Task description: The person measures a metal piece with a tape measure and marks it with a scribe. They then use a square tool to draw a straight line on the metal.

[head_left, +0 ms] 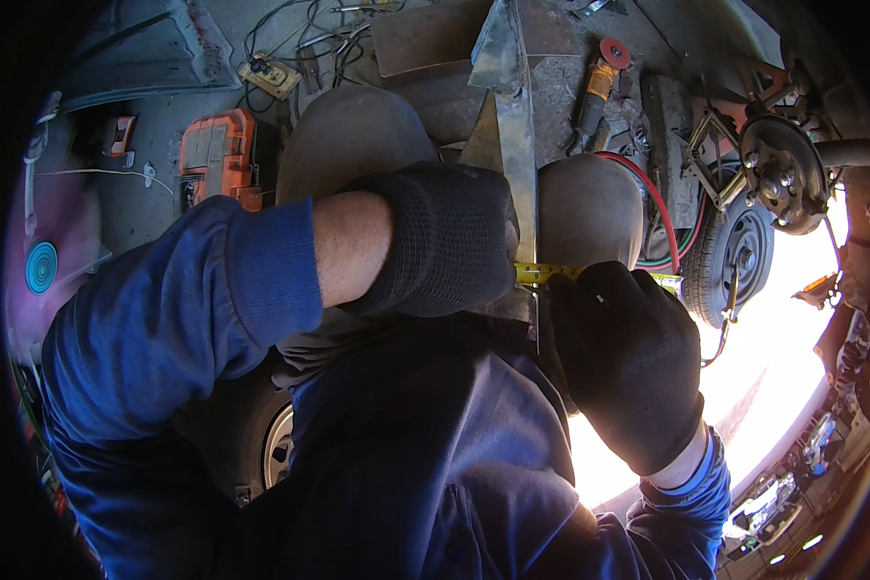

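We hold a yellow measuring tape [549,274] across a grey sheet-metal strip [515,145]: measuring is in hand. Our left hand [445,237] presses closed on the strip; our right hand [628,358] pinches the tape. Marking would need a steady tape.

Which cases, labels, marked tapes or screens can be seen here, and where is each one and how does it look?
Tool case: on the floor, upper left; boxy, orange and black.
Tape measure: stretched between the left hand and right hand, across the metal strip; narrow yellow band with dark marks.
Round disc: far left; teal rings.
No screens are visible.
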`<state>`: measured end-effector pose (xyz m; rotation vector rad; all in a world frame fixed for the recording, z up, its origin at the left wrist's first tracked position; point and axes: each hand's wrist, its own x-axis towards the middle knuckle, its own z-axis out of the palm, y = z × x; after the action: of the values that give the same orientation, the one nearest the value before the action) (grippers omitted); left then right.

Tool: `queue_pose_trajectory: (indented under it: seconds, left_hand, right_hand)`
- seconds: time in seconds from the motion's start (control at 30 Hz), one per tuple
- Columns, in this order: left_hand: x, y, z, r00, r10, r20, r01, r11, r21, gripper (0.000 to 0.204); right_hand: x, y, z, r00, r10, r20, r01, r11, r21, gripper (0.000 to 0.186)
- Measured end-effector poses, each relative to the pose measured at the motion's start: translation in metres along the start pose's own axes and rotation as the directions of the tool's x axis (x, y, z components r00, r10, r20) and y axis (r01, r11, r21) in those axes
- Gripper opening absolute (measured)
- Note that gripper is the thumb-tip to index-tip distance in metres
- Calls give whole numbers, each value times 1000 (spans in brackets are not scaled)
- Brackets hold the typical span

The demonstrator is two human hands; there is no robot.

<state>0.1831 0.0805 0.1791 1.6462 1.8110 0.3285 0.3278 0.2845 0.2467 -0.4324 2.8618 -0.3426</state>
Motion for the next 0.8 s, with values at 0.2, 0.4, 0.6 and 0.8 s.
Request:
queue_pose_trajectory:
  seconds: [0.2,0.4,0.6,0.8]
  left_hand:
    - [1,-2,0,999,19,46,-20,1000,23,20]
    - [-1,-6,6,999,25,-25,-25,1000,-6,20]
    - [-2,-4,9,991,-112,-74,90,965,-248,19]
    - [-3,-5,11,994,-74,-77,57,977,-204,23]
  right_hand:
    - [1,0,-1,1000,-6,4,6,1000,-13,28]
    - [3,-2,-4,999,-18,28,18,1000,-23,29]
    - [5,-3,-7,998,-35,54,38,998,-54,27]
    - [6,-3,-7,996,-54,64,60,994,-89,25]
